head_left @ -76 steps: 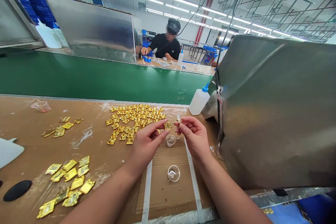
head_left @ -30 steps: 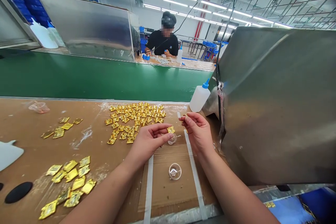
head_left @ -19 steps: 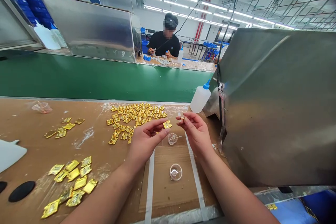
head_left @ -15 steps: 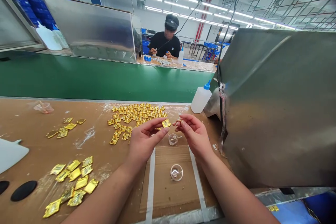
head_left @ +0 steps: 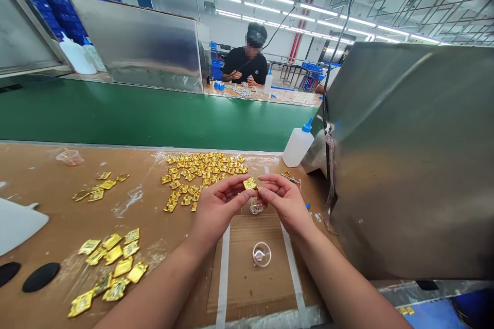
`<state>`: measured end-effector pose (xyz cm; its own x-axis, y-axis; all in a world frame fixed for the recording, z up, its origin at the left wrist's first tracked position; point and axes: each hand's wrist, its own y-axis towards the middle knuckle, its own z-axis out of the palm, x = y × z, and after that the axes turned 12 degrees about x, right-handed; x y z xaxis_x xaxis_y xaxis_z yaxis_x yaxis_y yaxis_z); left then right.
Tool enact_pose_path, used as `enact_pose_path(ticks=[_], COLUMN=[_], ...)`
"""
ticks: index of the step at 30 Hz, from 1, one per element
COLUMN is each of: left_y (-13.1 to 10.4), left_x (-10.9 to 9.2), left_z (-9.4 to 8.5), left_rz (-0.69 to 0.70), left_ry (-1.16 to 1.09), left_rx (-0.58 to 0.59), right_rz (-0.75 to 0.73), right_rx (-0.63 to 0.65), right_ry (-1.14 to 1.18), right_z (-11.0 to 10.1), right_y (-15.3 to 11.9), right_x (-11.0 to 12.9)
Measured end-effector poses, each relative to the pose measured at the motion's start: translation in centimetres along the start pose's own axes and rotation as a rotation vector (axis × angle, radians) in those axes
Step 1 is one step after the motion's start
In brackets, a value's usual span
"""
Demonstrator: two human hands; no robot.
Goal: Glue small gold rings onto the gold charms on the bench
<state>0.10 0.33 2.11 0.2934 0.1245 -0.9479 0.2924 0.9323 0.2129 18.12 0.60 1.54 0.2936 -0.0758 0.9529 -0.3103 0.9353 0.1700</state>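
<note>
The right hand (head_left: pixel 283 204) has just moved in beside the left hand (head_left: pixel 219 204), so both now meet at one small gold piece (head_left: pixel 250 183) above the worktop (head_left: pixel 145 172). Left fingers (head_left: pixel 242 198) pinch it; right fingers (head_left: pixel 270 195) nearly close, but I can't tell on what.

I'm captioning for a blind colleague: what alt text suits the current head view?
The left hand pinches a small gold piece over a brown bench, with the right hand close beside it. Many similar gold pieces lie clustered beyond the left hand, and a blue-capped white bottle stands beyond the right.
</note>
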Motion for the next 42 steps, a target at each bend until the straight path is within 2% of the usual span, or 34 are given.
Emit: enact_pose_path(ticks=[8, 17, 24, 28, 34, 39, 42], left_y=[0.1, 0.3, 0.1, -0.1, -0.4, -0.4, -0.3], left_x=[-0.1, 0.5, 0.7, 0.9, 0.8, 1.1, 1.4], left_z=[0.0, -0.6, -0.4, -0.5, -0.3, -0.3, -0.3], left_rz=[-0.005, -0.016, -0.036, -0.006, 0.125, 0.123, 0.100], left_ry=[0.028, 0.060, 0.145, 0.288, 0.519, 0.565, 0.551], left_rx=[-0.018, -0.027, 0.015, 0.015, 0.079, 0.030, 0.030], right_rz=[-0.042, -0.139, -0.138, -0.117, -0.101, -0.117, -0.086], right_rx=[-0.004, -0.155, -0.181, -0.169, -0.164, -0.166, -0.126], right_ry=[-0.015, 0.011, 0.014, -0.059, -0.189, -0.246, -0.203], right_z=[0.4, -0.7, -0.5, -0.5, -0.4, -0.5, -0.5], right_y=[-0.1, 0.4, 0.5, 0.3, 0.0, 0.1, 0.1], right_x=[0.5, 0.0, 0.2, 0.1, 0.1, 0.1, 0.2])
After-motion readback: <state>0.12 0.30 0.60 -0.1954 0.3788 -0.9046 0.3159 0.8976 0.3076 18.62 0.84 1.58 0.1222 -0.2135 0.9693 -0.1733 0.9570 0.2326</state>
